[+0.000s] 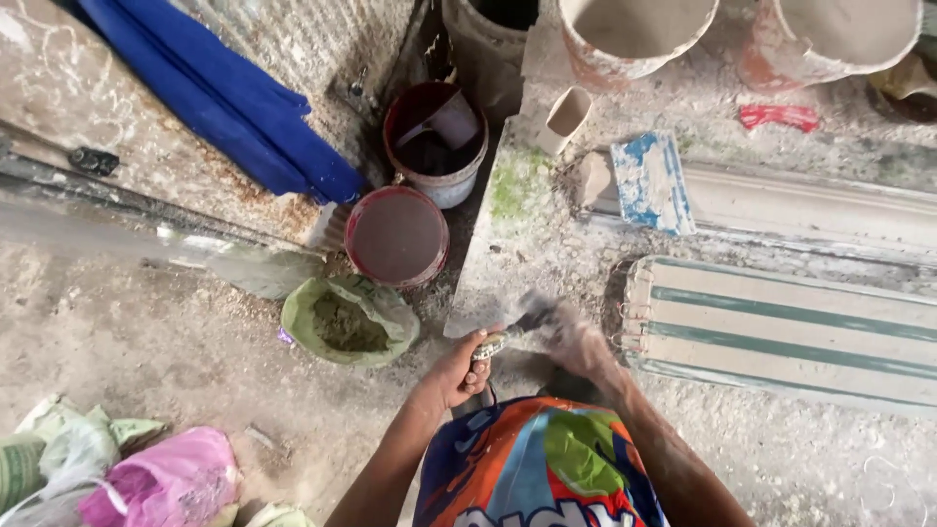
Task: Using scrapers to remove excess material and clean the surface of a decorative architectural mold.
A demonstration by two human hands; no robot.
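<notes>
A stiff, light-looking metal trowel with a pale handle (503, 337) sits at the grey concrete worktop's (527, 254) near edge, best gripped by that handle; left hand (459, 369) fingers closed around it, right hand (576, 344) blurred over the blade, grip unclear; green sack of powder (349, 320) lies left of the trowel

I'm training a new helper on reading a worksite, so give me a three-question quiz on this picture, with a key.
1. True or false: the left hand grips the handle of a trowel.
2. What lies open on the ground beside the round dark red lid?
A. a blue cloth
B. a green sack of powder
C. a pink bag
3. Fill in: the right hand is ____ in the picture, so its grip cannot be read.

Key: 1 true; 2 B; 3 blurred.
</notes>
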